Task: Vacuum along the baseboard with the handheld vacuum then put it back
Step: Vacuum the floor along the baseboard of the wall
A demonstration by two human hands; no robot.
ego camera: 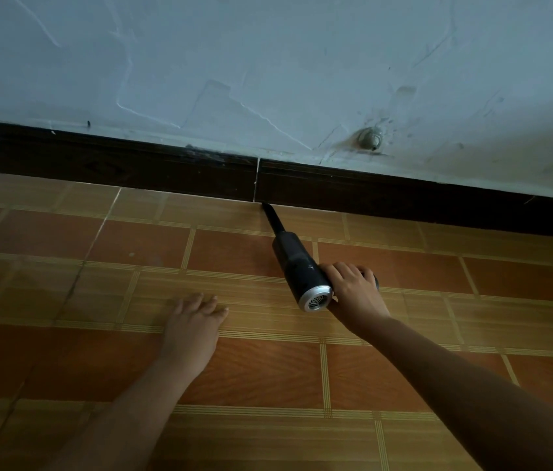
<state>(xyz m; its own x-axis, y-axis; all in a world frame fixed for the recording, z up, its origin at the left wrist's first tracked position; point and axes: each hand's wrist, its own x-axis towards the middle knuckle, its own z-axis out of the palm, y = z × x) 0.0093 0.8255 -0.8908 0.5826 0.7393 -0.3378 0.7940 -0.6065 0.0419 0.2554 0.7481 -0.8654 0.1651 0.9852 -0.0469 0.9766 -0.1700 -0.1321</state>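
1 of 2 steps appears under way. Above the floor (98, 351), at the baseboard (387, 198) foot, the vacuum (299, 265) points its nozzle (271, 217) beside a joint (256, 180). The right hand (353, 290) curls round it. The left hand (193, 321) lies flat, fingers straight. Return pending.

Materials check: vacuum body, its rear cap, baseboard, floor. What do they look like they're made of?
Handheld vacuum: matte black, likely plastic, with dull, soft highlights.
Rear cap: silver with a vent grille. It could be metal or metallised plastic; cannot tell which.
Baseboard: dark brown with faint grain lines, so wood or wood-look.
Floor: orange and tan tile pattern with a slight sheen. Ceramic or printed vinyl, unclear.
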